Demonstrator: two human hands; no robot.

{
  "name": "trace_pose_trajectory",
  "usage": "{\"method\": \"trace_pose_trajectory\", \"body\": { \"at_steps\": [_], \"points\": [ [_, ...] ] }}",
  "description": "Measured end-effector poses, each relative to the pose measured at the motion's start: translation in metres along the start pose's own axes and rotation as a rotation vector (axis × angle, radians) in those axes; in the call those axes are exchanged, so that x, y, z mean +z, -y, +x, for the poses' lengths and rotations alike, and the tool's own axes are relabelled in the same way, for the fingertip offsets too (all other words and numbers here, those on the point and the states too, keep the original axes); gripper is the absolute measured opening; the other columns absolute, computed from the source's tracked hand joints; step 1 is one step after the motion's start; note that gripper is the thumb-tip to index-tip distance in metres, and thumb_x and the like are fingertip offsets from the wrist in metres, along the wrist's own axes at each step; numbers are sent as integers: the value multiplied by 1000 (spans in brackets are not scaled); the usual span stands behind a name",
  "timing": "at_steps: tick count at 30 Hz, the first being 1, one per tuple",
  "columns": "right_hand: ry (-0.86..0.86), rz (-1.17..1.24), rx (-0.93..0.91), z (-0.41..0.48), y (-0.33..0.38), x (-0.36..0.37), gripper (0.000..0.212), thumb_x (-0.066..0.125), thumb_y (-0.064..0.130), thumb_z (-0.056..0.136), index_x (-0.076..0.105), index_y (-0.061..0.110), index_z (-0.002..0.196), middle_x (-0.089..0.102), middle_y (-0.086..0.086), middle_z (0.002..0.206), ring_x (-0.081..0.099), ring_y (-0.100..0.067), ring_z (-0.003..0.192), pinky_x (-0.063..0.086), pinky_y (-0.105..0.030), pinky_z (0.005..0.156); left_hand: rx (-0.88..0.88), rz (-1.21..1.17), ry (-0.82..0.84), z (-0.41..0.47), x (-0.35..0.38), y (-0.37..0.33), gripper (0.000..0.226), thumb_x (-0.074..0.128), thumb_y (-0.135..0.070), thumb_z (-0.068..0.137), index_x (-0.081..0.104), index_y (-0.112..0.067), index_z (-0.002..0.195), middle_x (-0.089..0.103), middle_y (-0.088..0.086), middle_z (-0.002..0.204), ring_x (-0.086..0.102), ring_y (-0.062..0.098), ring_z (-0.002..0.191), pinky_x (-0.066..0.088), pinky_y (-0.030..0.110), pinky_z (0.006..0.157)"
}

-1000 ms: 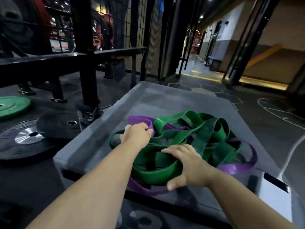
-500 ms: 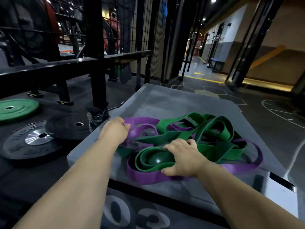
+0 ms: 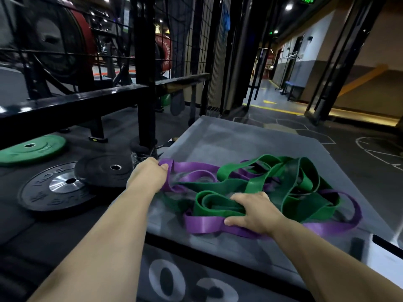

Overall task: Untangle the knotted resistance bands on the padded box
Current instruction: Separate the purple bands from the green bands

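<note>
While the green band [image 3: 257, 186] and the purple band [image 3: 196, 166] lay knotted in a heap on the grey padded box [image 3: 229, 138], the person's left hand [image 3: 150, 173] gripped a purple band loop at the box's left edge. The right hand [image 3: 255, 211] squeezed a fold of the green band near the front, thumb on purple. Black weight plates [image 3: 65, 184] lay on the floor beside the box.

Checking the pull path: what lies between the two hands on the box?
Head view: purple band loops stretch from the left hand, then a folded green band reaches the right hand, over grey padded box.
</note>
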State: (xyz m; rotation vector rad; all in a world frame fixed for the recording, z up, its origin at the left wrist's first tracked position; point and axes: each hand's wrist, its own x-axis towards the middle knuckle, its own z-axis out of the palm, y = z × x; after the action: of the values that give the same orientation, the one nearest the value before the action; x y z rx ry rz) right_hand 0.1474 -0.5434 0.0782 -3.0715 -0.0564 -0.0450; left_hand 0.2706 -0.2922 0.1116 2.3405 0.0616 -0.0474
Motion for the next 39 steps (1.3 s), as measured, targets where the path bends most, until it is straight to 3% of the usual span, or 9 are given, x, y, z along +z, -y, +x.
{"method": "trace_pose_trajectory", "body": {
  "at_steps": [5,12,17,20,22,26,31,35,39],
  "points": [
    [-81,272,101,-3,-13,-11,70,74,63,70,60,25,127,67,7,118,58,-15,114,39,-26,102,-42,19,-44,4,-3,10,28,46,-35,94,56,-12,107,63,16,106,62,35,94,50,39,87],
    [-74,672,194,-5,-30,-44,28,89,32,64,68,21,78,65,18,63,58,5,61,42,-14,64,-25,-273,-124,1,-8,1,16,44,-23,94,53,-9,96,54,13,92,52,32,85,41,35,75],
    [-155,828,232,-4,-40,-49,21,86,22,68,71,16,81,69,11,71,62,4,65,45,-11,66,-53,-566,-260,11,-9,0,28,43,-25,96,57,-1,102,59,15,92,52,23,59,50,36,64],
    [-259,937,273,-3,-41,-54,36,87,34,66,71,11,89,72,4,86,65,-4,79,49,-18,79,-103,-872,-147,21,-8,2,34,47,-33,97,60,-2,103,64,19,101,60,24,59,52,30,53],
    [-275,1041,306,-2,-38,-56,57,91,45,56,73,6,93,75,-10,93,67,-18,84,51,-34,87,-60,-815,-51,22,0,1,30,51,-35,95,60,-6,96,67,19,100,63,25,62,53,31,53],
    [-259,1033,281,-2,-22,-60,28,86,28,68,72,13,87,71,1,82,63,-14,83,50,-20,72,130,-322,-58,0,21,-14,37,69,-37,82,50,-12,101,69,10,90,66,27,72,55,38,75],
    [-229,949,278,-1,-10,-57,72,89,45,61,67,-5,108,68,-18,113,63,-29,108,48,-36,92,428,-468,205,-34,33,-35,50,67,-30,81,35,-34,120,70,-4,85,61,19,78,44,34,75],
    [-198,901,328,-6,-15,-60,58,83,30,73,63,-6,115,67,-14,108,63,-18,102,48,-29,85,455,-491,442,-34,27,-33,47,62,-34,59,59,-51,102,65,-12,113,60,11,107,43,31,100],
    [-126,845,317,-3,-18,-55,83,78,73,53,67,13,109,67,-1,102,64,-15,95,46,-28,83,493,-407,504,-34,32,-28,44,71,-58,57,68,-37,95,70,-17,96,62,6,98,46,33,100]
  ]
}}
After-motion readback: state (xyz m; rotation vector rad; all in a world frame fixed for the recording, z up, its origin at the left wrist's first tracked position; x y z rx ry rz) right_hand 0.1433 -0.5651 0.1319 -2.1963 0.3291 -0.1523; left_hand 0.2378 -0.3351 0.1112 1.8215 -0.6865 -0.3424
